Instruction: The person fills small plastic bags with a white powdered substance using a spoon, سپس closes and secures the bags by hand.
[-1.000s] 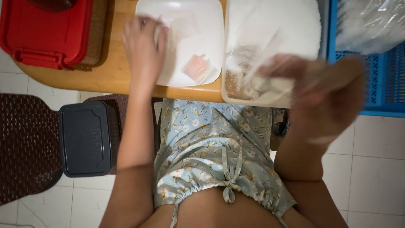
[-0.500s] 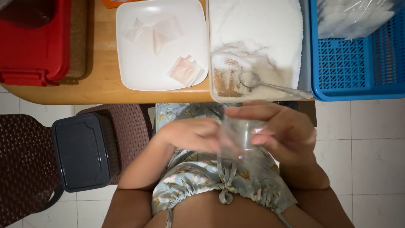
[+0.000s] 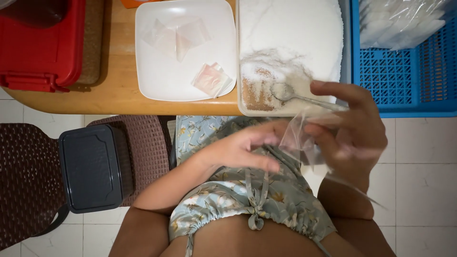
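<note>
Seated at the edge of a wooden counter (image 3: 109, 102), I am holding a small clear plastic bag (image 3: 300, 138) over my lap, between both hands. My right hand (image 3: 354, 131) is curling round the far side of the bag, its grip partly closed, thumb and fingers pinching the film. My left hand (image 3: 243, 150) is meeting it from the other side, fingers loosely bent, fingertips touching the bag's edge; motion blur is keeping me from telling how firmly that grip is closed. I am keeping the bag low and close to my body, seemingly so both hands can work its mouth, just below the tray.

That tray, a clear container (image 3: 290, 57) of white granules, is sitting at the counter's near edge, a metal spoon (image 3: 300, 97) resting in a browner patch at its near corner, within easy reach. To its left, a square white plate (image 3: 185, 50) is carrying several small flat sachets, some clear, one pinkish (image 3: 212, 80). A blue slotted basket (image 3: 404, 71) at the right is holding a heap of clear bags (image 3: 404, 21). A red lidded box (image 3: 40, 43) is standing at the far left of the counter. A dark grey lidded box (image 3: 95, 166) is lying on the brown woven chair (image 3: 28, 181) beside me.
</note>
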